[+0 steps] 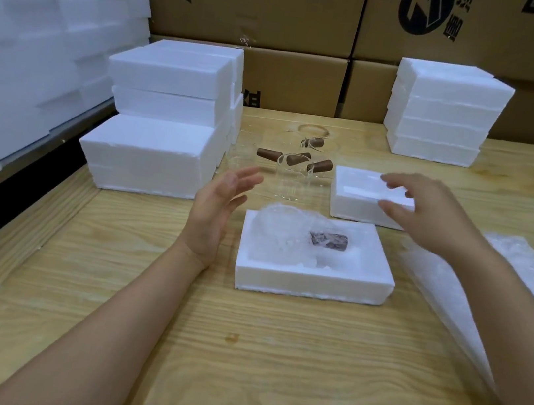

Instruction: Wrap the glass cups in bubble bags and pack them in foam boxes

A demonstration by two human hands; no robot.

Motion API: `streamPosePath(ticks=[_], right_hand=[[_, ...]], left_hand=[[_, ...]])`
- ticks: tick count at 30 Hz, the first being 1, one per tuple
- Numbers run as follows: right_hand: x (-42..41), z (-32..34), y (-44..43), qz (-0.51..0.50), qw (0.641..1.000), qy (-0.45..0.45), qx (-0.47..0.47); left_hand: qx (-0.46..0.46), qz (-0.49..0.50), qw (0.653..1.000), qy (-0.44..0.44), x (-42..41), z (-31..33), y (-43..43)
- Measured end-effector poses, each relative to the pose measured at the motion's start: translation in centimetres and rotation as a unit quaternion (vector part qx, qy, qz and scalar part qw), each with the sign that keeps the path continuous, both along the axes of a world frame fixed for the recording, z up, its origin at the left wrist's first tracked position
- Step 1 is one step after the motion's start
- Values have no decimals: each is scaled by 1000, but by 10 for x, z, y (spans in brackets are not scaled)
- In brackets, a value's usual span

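In the head view, an open foam box (312,285) lies near the middle of the table (236,353), and a glass cup wrapped in a bubble bag (283,236) sits inside it, its brown handle toward the right edge. The left hand (219,209) hovers just beside the box's left wall, palm inward, fingers (248,178) straight and slightly apart. The right hand (430,213) is over a foam lid (356,195) beyond the box, fingers (397,182) spread; motion blur hides whether they touch it. Bare glass cups (291,178) stand toward the far edge. Spare bubble bags (526,269) lie along the right edge. Closed foam boxes (155,151) are stacked at the far left corner.
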State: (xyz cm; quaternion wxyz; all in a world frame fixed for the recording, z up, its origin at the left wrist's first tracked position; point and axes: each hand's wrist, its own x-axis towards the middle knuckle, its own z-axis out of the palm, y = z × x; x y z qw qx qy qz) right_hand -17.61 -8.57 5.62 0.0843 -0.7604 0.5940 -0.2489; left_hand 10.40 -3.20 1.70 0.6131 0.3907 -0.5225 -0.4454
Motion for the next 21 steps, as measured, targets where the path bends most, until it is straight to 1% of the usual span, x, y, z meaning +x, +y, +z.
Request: streamPosePath(ticks=[2,4,6,9,10,11,12,14,15,16,18,19,20,21], right_hand=[[1,-18,-7,-34,994,102,22],[2,-28,-9,-68,986,154,-6],[2,-27,-9,-87,984,156,-30],[3,-19,-8,-91,985,136,-52],[4,-13,-7,-81,988,104,-74],[5,-6,-4,-65,992,45,-101],[8,2,-1,-45,991,-39,-121],[17,18,8,4,967,-222,-129],[24,25,13,37,945,-302,-122],[31,29,18,78,915,-381,-108],[43,29,24,164,828,-532,-59],[49,27,26,194,786,-587,-28],[54,25,28,210,754,-623,2],[59,22,29,218,732,-644,29]], left_hand=[[8,14,1000,20,1,-2,-2],[13,18,999,28,2,-3,-3],[13,18,999,31,2,-4,-3],[14,11,999,34,2,-5,-4],[17,5,999,37,3,-5,-4],[21,-2,999,41,4,-5,-5],[26,-8,999,47,5,-5,-5],[34,-19,998,59,6,-4,-5],[38,-22,997,62,7,-3,-6],[45,-23,997,66,7,-2,-6],[63,-17,995,72,6,1,-8],[73,-16,995,69,6,2,-9],[84,-16,994,61,6,4,-10],[97,-20,994,54,7,5,-11]])
